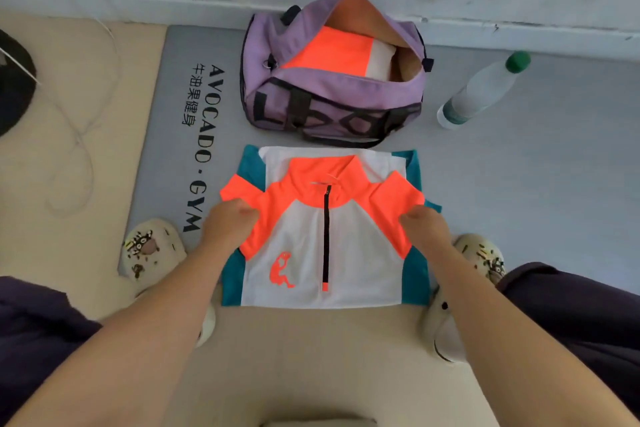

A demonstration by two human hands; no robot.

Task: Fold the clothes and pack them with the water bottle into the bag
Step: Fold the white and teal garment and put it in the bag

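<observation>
Matt cloth shirt (346, 246), woven fabric bag (311, 80), clear plastic bottle (481, 94).

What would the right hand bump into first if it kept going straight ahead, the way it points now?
The right hand grips the shirt sleeve and points toward the wall. Straight ahead lies bare grey mat, passing between the purple bag and the water bottle; probably clear, though depth is uncertain.

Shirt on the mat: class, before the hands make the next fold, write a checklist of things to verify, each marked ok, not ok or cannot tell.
1. Left hand grips the shirt's orange sleeve: ok.
2. Right hand grips the other sleeve: ok.
3. Shirt lies flat, zip facing up: ok.
4. Bag open, ready to receive: ok.
5. Room left beside the folded garment inside: cannot tell.
6. Water bottle packed: not ok, it lies on the mat beside the bag.
</observation>
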